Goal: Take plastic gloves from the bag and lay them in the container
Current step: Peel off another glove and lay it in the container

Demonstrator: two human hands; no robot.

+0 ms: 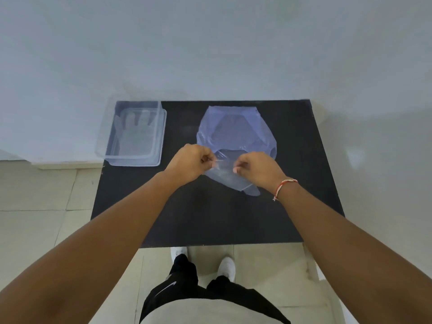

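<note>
Nearest the camera: black shorts with a small white swoosh mark, no lettering legible, and white shoes on the tiled floor. Both bare forearms reach forward over the black desk.

Left hand – fingers curled shut, thumb and forefinger pinching the near edge of a clear plastic glove. Right hand – likewise closed in a pinch on the same glove, a red-and-white thread bracelet at the wrist. The glove hangs between the two hands and trails down to the desk just below the right hand; its outline is hard to follow because the film is transparent, and its fingers cannot be made out.

Just behind the hands: the bluish translucent bag, lying crumpled on the desk, mouth toward the person. Contents cannot be resolved through the plastic.

Far left corner of the desk: a clear rectangular container, open-topped, its left side overhanging the desk edge. One plastic glove in the container lies flat, fingers pointing away. No labels or writing visible on the container or bag.

Beyond: a plain pale wall.
</note>
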